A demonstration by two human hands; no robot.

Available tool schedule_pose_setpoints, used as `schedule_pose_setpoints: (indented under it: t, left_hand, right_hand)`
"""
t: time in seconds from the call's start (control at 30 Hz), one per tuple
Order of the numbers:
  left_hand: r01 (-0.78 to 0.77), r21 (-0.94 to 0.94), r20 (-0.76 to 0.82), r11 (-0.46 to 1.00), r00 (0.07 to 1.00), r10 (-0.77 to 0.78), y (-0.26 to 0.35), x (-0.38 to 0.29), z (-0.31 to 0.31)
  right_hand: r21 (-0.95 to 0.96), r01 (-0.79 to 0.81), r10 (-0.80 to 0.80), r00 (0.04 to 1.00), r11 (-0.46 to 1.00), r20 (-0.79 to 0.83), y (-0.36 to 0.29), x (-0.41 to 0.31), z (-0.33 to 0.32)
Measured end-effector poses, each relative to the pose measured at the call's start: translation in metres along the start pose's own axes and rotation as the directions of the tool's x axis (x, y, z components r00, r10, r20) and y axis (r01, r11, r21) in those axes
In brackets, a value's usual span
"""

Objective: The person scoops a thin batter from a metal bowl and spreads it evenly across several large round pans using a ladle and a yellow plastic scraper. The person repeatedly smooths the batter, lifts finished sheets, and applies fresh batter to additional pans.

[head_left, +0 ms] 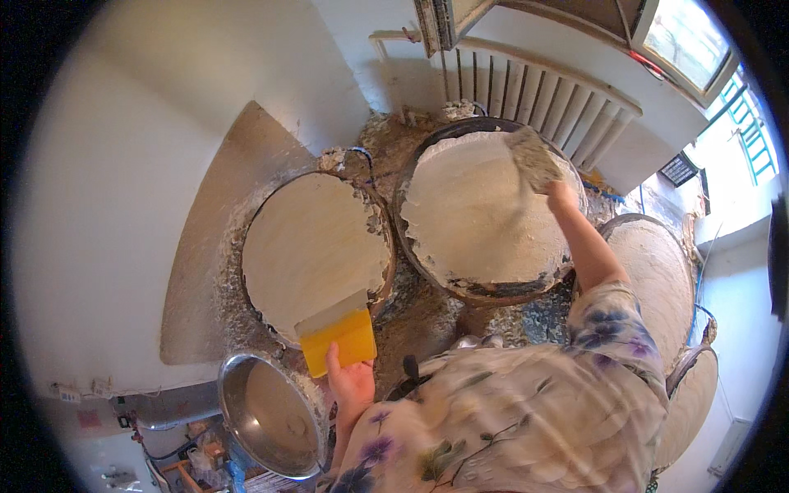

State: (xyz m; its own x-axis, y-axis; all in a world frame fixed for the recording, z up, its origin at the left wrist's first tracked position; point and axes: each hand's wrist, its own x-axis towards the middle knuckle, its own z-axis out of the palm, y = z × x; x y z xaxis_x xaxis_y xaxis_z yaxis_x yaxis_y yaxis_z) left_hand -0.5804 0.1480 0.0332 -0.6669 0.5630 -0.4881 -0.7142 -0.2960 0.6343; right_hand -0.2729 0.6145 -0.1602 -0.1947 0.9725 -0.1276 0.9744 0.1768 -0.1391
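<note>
Below the left round griddle [317, 246], my left hand [353, 383] grips a yellow plastic scraper [339, 342] whose pale flat edge overlaps the griddle's lower rim. A pale, smooth layer covers that griddle. My right hand [562, 196] reaches over the larger middle griddle [481, 203] and is closed around the end of a brush or whisk [534, 160], blurred and coated in a pale, grainy material. Under it lies a pale layer with ragged edges and dark rim patches. A metal bowl [271, 413] holding greyish-beige liquid stands at lower left, near my left hand.
More round surfaces with pale layers lie on the right [653, 277] and lower right [690, 407]. A radiator [542, 98] lines the wall behind the middle griddle. An open window casement [684, 43] is at upper right. Tools and bags clutter the lower left [203, 462].
</note>
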Motion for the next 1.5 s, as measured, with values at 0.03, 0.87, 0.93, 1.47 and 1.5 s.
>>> schedule_pose_setpoints:
  t: [0.03, 0.87, 0.93, 1.47, 1.5]
  left_hand:
    - [0.0, -0.002, -0.006, 1.0, 1.0, 0.0, 0.0, -0.002, 0.002]
    - [-0.004, 0.082, -0.069, 0.997, 0.998, 0.01, -0.007, 0.007, 0.017]
    - [0.009, 0.087, -0.068, 0.996, 0.998, -0.003, -0.008, 0.008, 0.021]
    - [0.043, 0.142, 0.091, 0.989, 0.994, -0.057, 0.009, 0.037, 0.026]
    - [0.03, 0.151, 0.072, 0.988, 0.997, -0.041, 0.011, 0.034, 0.024]
  right_hand:
    - [0.173, -0.055, 0.066, 0.996, 0.983, -0.06, 0.003, -0.02, -0.014]
    - [0.168, -0.093, 0.092, 0.996, 0.981, 0.012, -0.107, 0.023, -0.038]
    - [0.251, -0.279, 0.288, 0.958, 0.927, 0.002, -0.077, 0.027, -0.029]
    - [0.259, -0.501, 0.525, 0.851, 0.826, -0.028, 0.096, -0.126, -0.023]
    - [0.252, -0.469, 0.495, 0.867, 0.846, -0.05, 0.078, -0.136, -0.046]
